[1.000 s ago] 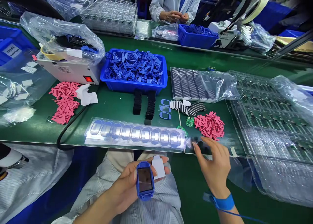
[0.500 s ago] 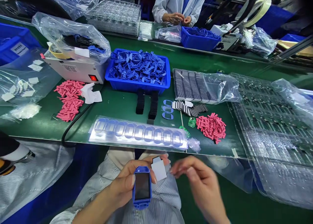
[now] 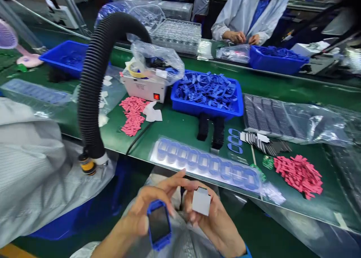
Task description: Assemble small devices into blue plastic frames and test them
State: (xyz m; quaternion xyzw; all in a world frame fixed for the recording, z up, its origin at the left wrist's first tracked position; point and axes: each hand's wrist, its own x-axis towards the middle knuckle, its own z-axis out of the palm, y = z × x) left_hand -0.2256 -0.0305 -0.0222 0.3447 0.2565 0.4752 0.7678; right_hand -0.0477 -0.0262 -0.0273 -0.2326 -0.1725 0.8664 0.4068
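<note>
My left hand grips a blue watch case with a dark screen set in it, low in front of my lap. Beside it, my right hand holds a small white square piece with a dark edge along its top, pinched between thumb and fingers. The left fingertips reach over close to the right hand; whether they touch it I cannot tell. Just beyond both hands lies a clear tray with a row of oval blue-rimmed pieces at the table edge.
A blue bin of blue plastic parts stands mid-table. Pink strips lie in a pile at right, by green circuit boards. A black corrugated hose arches at left, near a neighbour's sleeve. A co-worker's hands are busy across the table.
The white piece has passed from my left fingers into my right hand, which has come in closer. The view has swung left, bringing the hose into sight.
</note>
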